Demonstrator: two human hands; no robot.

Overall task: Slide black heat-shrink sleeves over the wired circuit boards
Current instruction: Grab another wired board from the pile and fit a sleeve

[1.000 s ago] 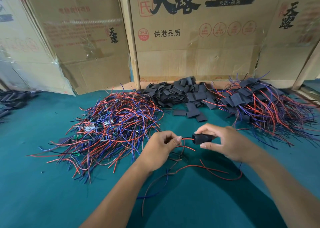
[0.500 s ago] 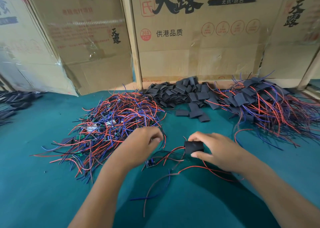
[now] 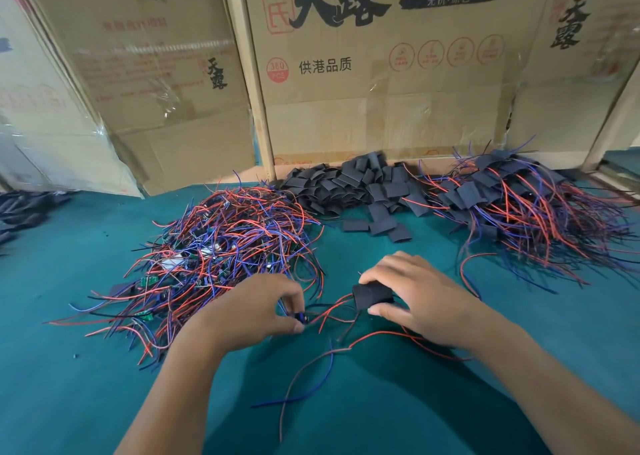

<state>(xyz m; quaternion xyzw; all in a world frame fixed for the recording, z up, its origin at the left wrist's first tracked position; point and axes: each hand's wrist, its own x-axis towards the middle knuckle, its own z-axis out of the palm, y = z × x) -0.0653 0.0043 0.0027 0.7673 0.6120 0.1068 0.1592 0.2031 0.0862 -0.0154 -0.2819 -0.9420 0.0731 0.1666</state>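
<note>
Two hands low over green table (image 3: 86, 385). Left hand (image 3: 249, 309) pinches one small board (image 3: 300, 317) by its wires. Right hand (image 3: 412, 295) grips one black sleeve (image 3: 372, 295), red wires running into it. Behind: three piles — bare wired boards (image 3: 221, 246) left, loose sleeves (image 3: 363, 188) centre, sleeved boards (image 3: 526, 205) right. Three stray sleeves just before centre pile. Cardboard boxes (image 3: 381, 73) at back.

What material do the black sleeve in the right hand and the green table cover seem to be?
Black sleeve: probably thin matte plastic or rubber tubing; it looks dull, without shine, and flattened. Table cover: apparently teal cloth or felt; the surface is soft-looking, even and without gloss. Neither can be confirmed from the look alone.
</note>
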